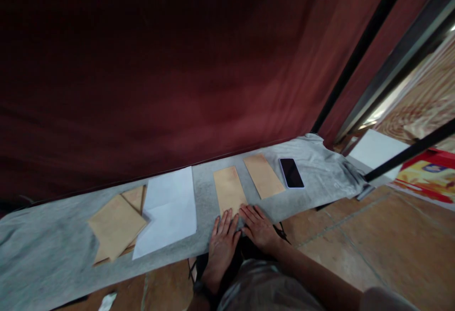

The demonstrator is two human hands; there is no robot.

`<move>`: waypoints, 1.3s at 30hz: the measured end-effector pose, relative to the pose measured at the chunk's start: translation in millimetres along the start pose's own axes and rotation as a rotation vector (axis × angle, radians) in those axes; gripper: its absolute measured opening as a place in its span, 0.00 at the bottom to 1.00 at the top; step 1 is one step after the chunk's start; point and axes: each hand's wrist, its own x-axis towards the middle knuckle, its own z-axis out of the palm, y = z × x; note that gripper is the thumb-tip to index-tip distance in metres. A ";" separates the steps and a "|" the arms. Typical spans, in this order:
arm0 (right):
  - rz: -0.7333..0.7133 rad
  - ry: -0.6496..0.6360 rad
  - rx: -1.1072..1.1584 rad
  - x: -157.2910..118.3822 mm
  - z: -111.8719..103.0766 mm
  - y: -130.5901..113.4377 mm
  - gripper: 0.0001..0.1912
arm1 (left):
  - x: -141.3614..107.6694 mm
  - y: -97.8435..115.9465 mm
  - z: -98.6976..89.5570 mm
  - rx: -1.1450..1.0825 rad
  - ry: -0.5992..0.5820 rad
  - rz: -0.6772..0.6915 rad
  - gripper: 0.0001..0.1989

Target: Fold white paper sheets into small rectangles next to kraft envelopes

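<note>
A brown paper envelope (229,188) lies flat on the cloth-covered table in front of me. My left hand (223,237) rests with its fingers stretched out over the envelope's near edge, on the left. Beside it, my right hand (258,225) lies with spread fingers on the near right corner of the same envelope. Neither hand grips anything. To the right is a second brown envelope (263,176), apart from the first. White sheets of paper (167,211) lie left of my hands, with a fold line across them.
Several brown envelopes (117,225) lie in a loose pile at the left. A phone (292,173) sits on the right of the grey cloth (320,169). A dark red curtain (199,88) hangs behind the table. At far right are a white box (378,152) and black poles.
</note>
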 end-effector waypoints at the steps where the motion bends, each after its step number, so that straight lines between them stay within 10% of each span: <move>1: 0.005 0.004 -0.007 -7.7 -1.7 -0.1 0.28 | 0.1 0.5 -1.0 -0.009 0.001 -0.003 0.26; 10: 0.027 0.030 -0.010 -14.7 -7.8 1.0 0.28 | 17.7 6.3 0.1 -0.100 0.011 -0.025 0.25; 29: 0.057 -0.015 0.019 -15.4 -8.3 2.0 0.30 | 154.2 -33.5 36.2 -0.109 -0.035 -0.144 0.28; 39: 0.063 0.012 0.014 -17.4 -5.1 1.0 0.29 | 101.3 -13.3 26.6 -0.076 -0.002 -0.089 0.28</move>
